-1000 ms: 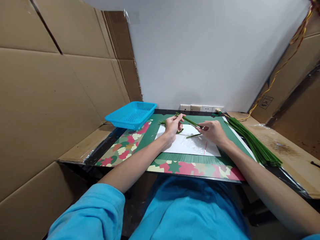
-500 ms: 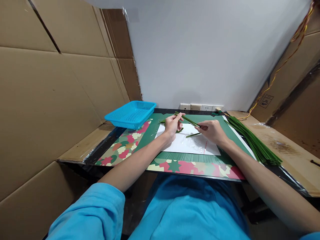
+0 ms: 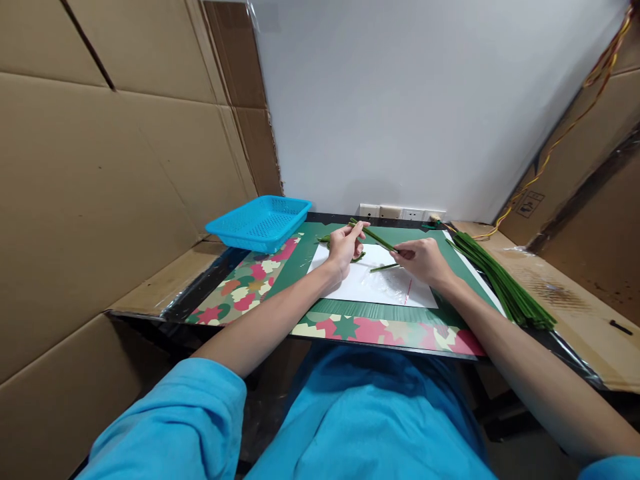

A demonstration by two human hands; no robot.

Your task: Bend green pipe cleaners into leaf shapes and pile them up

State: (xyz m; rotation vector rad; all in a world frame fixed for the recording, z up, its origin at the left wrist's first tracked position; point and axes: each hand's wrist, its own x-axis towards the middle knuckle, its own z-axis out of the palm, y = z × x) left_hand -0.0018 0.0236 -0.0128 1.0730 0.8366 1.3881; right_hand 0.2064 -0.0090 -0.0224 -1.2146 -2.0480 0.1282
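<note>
Green stems (image 3: 380, 239), count unclear, span both hands above the far half of the white sheet (image 3: 350, 293). Near to far: patterned border (image 3: 370, 331) runs in front of the sheet; red line (image 3: 409, 292) shows on its near right part. Stem bundle (image 3: 505, 287) lies right of the sheet. Loose stem (image 3: 384, 268) rests on the sheet, by the right hand (image 3: 425, 261), whose thumb and fingers pinch the held stems toward their near end, over the sheet's right side. Left hand (image 3: 345, 250), over its left side, pinches toward the far end, other fingers curled. Held length looks straight; I'd guess light, bendable, not brittle, low slip. Surface too small to read. Best hold: light fingertip pinch near each end. Green pieces (image 3: 324, 239) at the sheet's far left corner, partly hidden. Blue basket (image 3: 250, 241) sits left of and beyond the sheet; sockets (image 3: 390, 212) directly beyond.
</note>
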